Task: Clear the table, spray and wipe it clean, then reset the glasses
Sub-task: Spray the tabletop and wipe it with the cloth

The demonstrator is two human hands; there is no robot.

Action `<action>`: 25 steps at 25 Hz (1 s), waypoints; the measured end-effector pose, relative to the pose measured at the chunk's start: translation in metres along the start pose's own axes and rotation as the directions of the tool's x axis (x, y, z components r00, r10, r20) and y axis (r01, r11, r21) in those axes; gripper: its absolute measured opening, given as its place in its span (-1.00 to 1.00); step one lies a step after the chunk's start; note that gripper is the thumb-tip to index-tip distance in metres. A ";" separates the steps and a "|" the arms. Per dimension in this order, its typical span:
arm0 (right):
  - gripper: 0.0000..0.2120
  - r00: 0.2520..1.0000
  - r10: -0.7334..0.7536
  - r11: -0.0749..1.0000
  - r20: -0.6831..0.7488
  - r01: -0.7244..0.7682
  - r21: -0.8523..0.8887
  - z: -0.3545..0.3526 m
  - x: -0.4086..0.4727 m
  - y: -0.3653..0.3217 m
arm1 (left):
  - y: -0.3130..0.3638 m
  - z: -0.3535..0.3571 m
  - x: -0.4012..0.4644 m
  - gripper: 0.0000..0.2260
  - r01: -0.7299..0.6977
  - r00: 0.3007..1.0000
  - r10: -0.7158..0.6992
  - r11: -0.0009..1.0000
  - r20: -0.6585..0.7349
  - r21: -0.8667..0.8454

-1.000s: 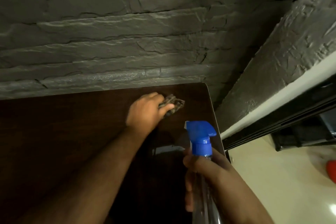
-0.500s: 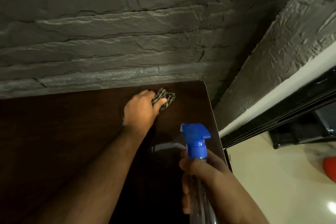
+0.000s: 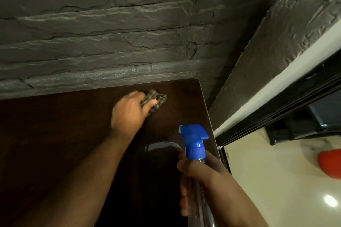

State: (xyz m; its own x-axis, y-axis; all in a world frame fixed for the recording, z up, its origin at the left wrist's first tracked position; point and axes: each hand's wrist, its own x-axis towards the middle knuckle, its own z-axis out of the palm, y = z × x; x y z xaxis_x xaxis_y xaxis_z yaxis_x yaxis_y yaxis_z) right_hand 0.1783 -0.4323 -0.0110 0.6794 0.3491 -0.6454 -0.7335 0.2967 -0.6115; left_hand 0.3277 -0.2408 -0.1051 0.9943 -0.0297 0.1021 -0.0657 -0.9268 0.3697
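Observation:
My left hand (image 3: 130,113) presses a crumpled checked cloth (image 3: 156,98) onto the dark brown table (image 3: 55,134), near its far right corner by the wall. My right hand (image 3: 201,177) grips a clear spray bottle with a blue trigger head (image 3: 193,140), held upright over the table's right edge, closer to me than the cloth. The nozzle points left. No glasses are in view.
A rough dark stone wall (image 3: 110,33) runs along the table's far side, and a second textured wall (image 3: 276,51) stands to the right. Right of the table lie a cream floor (image 3: 276,180), a black frame (image 3: 295,107) and a red object (image 3: 330,164).
My left hand has slid the cloth a little left and back toward the wall, then slightly right again. The spray bottle has stayed about where it was.

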 end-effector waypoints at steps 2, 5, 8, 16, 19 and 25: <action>-0.53 1.000 -0.010 1.000 -0.010 0.010 -0.014 0.001 -0.001 0.001 | 0.005 0.004 0.013 -0.69 0.132 0.989 -0.129 0.990 -0.072 0.042; -0.57 1.000 -0.013 1.000 -0.013 0.013 -0.026 0.006 -0.005 0.003 | 0.030 0.008 0.016 -0.72 0.068 0.998 -0.067 0.998 -0.010 0.011; -0.55 1.000 -0.009 1.000 -0.016 0.009 -0.022 0.014 -0.008 0.009 | 0.024 0.000 -0.027 -0.77 -0.086 0.985 0.087 0.996 0.149 -0.015; -0.64 0.995 -0.060 0.998 -0.085 0.060 -0.005 0.027 -0.031 0.028 | 0.009 -0.009 -0.013 -0.73 0.065 0.997 -0.066 0.997 0.045 0.029; -0.59 0.993 -0.038 0.999 -0.110 0.038 -0.006 0.037 -0.034 0.044 | 0.016 -0.005 -0.058 -0.74 -0.154 0.970 0.147 0.988 0.192 0.021; -0.64 0.985 -0.111 0.994 -0.136 0.113 0.011 0.052 -0.048 0.062 | 0.007 -0.006 -0.041 -0.67 -0.046 0.995 0.043 0.998 0.092 0.034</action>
State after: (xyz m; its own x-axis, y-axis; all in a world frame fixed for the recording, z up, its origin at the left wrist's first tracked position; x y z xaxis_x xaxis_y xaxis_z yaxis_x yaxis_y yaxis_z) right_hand 0.0986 -0.3847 0.0058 0.7529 0.1901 -0.6300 -0.6522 0.3439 -0.6756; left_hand 0.2855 -0.2440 -0.1009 0.9941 -0.1037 0.0324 -0.1086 -0.9368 0.3325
